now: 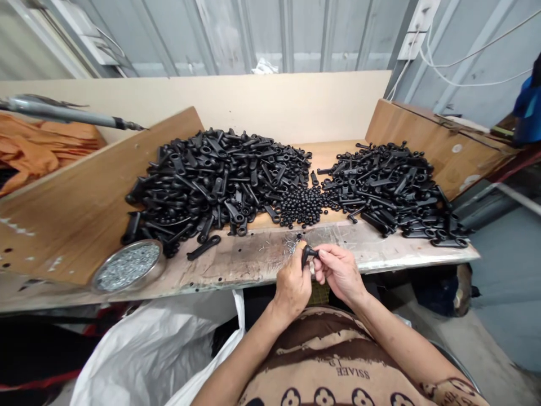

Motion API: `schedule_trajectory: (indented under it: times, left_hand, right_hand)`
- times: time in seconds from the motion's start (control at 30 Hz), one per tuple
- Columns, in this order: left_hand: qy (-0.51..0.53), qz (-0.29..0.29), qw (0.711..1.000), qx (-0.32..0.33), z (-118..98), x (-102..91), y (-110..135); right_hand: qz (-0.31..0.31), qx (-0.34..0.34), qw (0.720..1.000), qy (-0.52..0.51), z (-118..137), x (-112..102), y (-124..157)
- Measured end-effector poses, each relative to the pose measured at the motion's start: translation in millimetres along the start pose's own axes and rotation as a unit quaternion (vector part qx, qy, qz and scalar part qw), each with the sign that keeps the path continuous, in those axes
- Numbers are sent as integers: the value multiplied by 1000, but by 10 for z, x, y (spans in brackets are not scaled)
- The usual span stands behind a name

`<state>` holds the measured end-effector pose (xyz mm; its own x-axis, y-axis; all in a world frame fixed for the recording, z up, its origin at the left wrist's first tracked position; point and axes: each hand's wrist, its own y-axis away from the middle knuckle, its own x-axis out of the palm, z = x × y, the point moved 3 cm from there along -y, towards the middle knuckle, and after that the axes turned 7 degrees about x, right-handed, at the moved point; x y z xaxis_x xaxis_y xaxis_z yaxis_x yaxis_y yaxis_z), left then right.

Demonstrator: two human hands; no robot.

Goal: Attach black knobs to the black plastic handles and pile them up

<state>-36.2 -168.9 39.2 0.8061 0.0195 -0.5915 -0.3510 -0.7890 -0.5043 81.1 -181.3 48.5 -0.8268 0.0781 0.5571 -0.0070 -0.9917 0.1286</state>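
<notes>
Black handle [306, 256] | left hand [293, 283]: grip closed around one end | right hand [340, 274]: grip pinching the other | by worktop [249, 256] front edge

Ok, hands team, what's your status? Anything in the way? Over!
Left hand gripping black lever. Right hand pinching its narrow end. Loose metal bits and small black balls lie beyond; nothing seen blocking the grip. Over.

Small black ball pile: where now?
Head view, just right of centre: the pile of small black balls lies between the left heap of black handles and right heap, beyond the left hand and right hand.
</notes>
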Motion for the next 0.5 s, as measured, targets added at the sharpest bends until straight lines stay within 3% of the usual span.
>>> schedule_trajectory:
  times: [0.13, 0.23, 0.33, 0.5]
  left_hand:
    - [-125, -24, 986, 105, -41, 31, 7]
    - [-188, -32, 971, 143, -72, 68, -27]
    - [-211, -10, 966, 151, -90, 135, -104]
    - [-198, 91, 971, 99, -33, 339, -234]
  right_hand:
    - [-11, 54, 998, 2, 22, -54, 59]
    - [-50, 2, 996, 72, 70, -108, 104]
    - [-105, -64, 982, 140, 119, -177, 83]
    - [-115, 33, 991, 51, 111, -354, -74]
